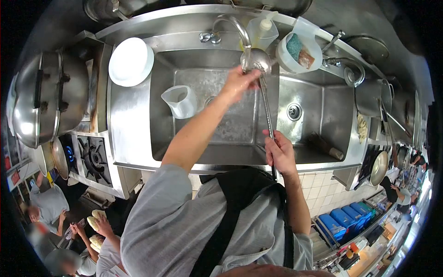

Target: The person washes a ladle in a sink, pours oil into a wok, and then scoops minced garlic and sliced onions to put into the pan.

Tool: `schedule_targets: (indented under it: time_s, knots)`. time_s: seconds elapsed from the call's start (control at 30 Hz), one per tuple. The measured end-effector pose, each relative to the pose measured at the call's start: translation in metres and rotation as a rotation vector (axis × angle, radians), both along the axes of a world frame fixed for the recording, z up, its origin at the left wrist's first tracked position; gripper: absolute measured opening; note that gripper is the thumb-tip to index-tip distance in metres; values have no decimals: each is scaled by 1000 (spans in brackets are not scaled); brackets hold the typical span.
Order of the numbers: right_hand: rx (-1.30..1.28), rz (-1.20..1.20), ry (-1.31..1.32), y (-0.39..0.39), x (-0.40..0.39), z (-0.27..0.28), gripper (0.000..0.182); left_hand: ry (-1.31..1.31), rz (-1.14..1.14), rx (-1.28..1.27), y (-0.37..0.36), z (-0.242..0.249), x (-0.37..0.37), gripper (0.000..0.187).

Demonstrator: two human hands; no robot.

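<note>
A long-handled metal ladle (pixel 267 108) slants over the divider between two sink basins, its round bowl under the spout of the left faucet (pixel 237 27). My right hand (pixel 280 151) is closed around the lower part of the handle. Up at the bowl, my left hand (pixel 241 85) looks wet, and its fingers close on the ladle just below the bowl. Part of the bowl is hidden behind the spout. In the left basin (pixel 230 127) a translucent plastic pitcher (pixel 180 102) stands left of my left hand.
White plates (pixel 131 62) sit left of the sink. A plastic container with sponges (pixel 300 51) and a soap bottle (pixel 263 30) stand behind it. A brush-like tool (pixel 326 147) lies in the right basin. Stoves flank the sink; several people work at lower left and far right.
</note>
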State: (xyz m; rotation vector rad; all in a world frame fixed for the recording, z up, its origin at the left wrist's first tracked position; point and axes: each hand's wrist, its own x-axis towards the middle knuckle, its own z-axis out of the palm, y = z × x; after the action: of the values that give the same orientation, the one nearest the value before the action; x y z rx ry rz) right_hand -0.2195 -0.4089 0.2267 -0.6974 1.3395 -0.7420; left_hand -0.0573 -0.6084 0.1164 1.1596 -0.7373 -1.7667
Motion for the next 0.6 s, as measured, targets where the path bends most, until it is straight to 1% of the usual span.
schedule_targets:
  time_s: [0.07,0.13,0.2,0.23,0.27,0.33,0.37,0.4,0.47,0.5,0.53,0.6]
  knots:
    - [4,-5,-9,1,-3,2,28,247,-163,200,13,0,-8,21]
    - [12,-14,-14,6,-9,4,28,249,-160,198,4,18,1,24]
    - [34,33,-21,8,-17,6,27,162,-146,102,-16,23,9,27]
    - [50,34,-31,10,-18,5,27,0,-72,-58,-26,20,6,29]
    - [43,28,-28,10,-17,7,27,2,-78,-64,-28,18,4,29]
    - [56,-32,-99,11,-11,10,26,327,-73,55,-21,31,-2,28]
    - [61,-51,-117,11,-9,10,25,219,-85,84,-14,38,-6,27]
    - [61,-60,-116,12,-9,10,25,221,-94,85,-9,35,-9,27]
    - [44,-85,-125,14,-9,8,25,181,-155,88,-3,25,-12,21]
    - [44,-91,-125,15,-11,4,25,58,-243,74,-4,26,-5,18]
    - [37,-51,-92,16,-12,-1,26,58,-247,76,-5,28,-4,18]
    - [30,-8,-63,17,-11,-4,27,-100,-268,84,-7,33,0,20]
